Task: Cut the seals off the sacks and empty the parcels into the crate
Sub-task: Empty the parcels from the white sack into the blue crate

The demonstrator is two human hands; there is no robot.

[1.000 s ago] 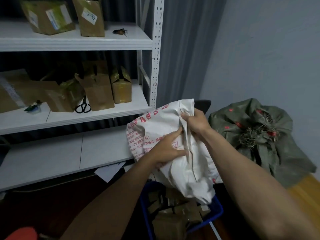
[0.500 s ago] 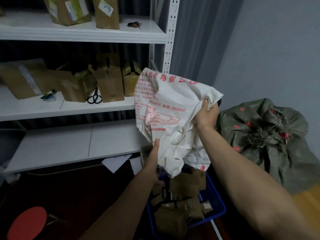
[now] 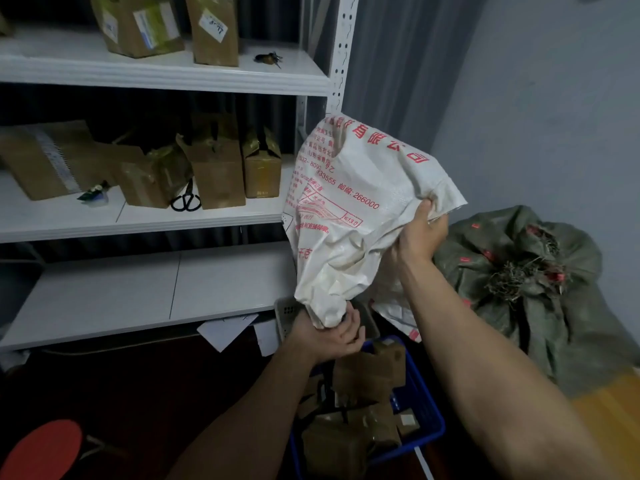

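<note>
Since a moment ago we have swung the white sack (image 3: 349,216) higher. Our right hand (image 3: 420,233) grips its raised corner; our left hand (image 3: 329,332) bunches the low end over the blue crate (image 3: 427,410). Parcels (image 3: 367,375) already fill that crate, so this sack looks emptied. Far right, the green sack (image 3: 512,271) is still tied and awaits cutting.

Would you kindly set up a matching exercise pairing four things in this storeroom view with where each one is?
Things:
1. white sack
2. scissors
3. green sack
4. parcels

Places:
A. inside the blue crate
B. on the middle shelf
C. on the floor by the wall
D. held up in both hands

Pairs: 1-D, 2-B, 3-C, 4-A
</note>
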